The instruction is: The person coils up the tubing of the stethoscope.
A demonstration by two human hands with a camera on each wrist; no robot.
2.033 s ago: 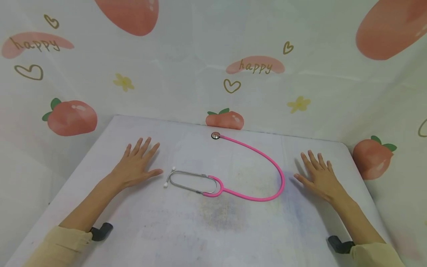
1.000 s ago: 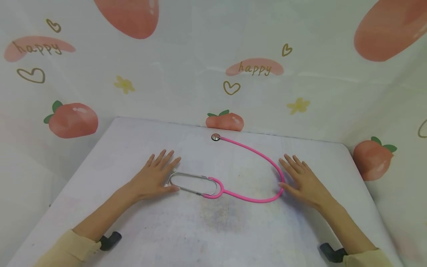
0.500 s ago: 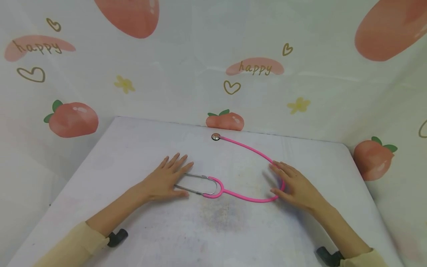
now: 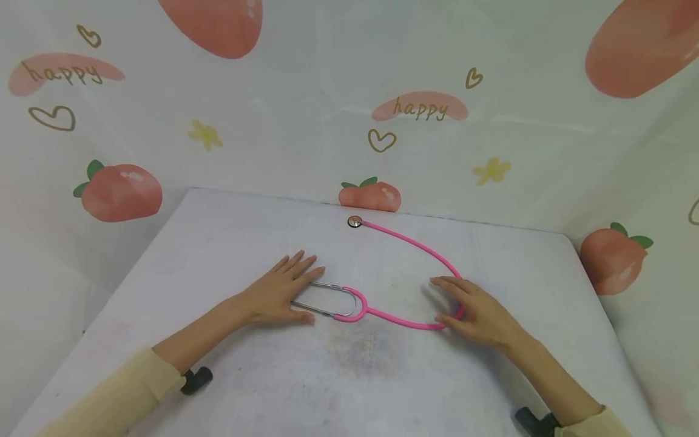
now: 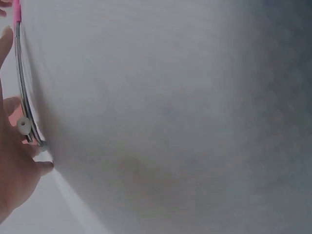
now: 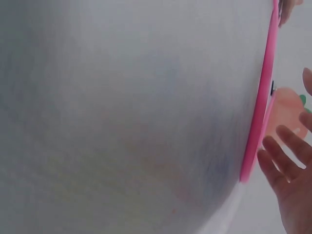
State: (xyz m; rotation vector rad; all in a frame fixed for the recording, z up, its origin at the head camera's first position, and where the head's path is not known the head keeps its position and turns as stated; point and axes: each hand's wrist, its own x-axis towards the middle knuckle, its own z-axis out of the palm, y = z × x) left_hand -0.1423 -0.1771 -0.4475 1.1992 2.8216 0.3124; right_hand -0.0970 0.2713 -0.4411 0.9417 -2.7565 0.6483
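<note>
A stethoscope (image 4: pixel 404 323) with pink tubing and a metal headset lies on the white table. Its round chest piece (image 4: pixel 354 221) is near the table's back edge. My left hand (image 4: pixel 278 296) is spread palm down over the headset's ear end, hiding the ear tips in the head view; one white ear tip (image 5: pixel 24 125) shows under the palm in the left wrist view. Over the right bend of the tubing is my right hand (image 4: pixel 476 312), fingers extended and thumb apart, covering part of the bend. In the right wrist view its fingers (image 6: pixel 280 156) are beside the tubing, not curled round it.
The white table (image 4: pixel 246 388) has faint stains and reaches back to a wall cloth (image 4: pixel 306 97) printed with peaches, hearts and flowers. Black wrist camera mounts (image 4: pixel 198 380) stick out by both cream sleeves (image 4: pixel 114 394).
From wide apart at the sides, both hands have moved inward over the stethoscope, the left onto the headset and the right onto the tubing bend. The stethoscope has stayed in place.
</note>
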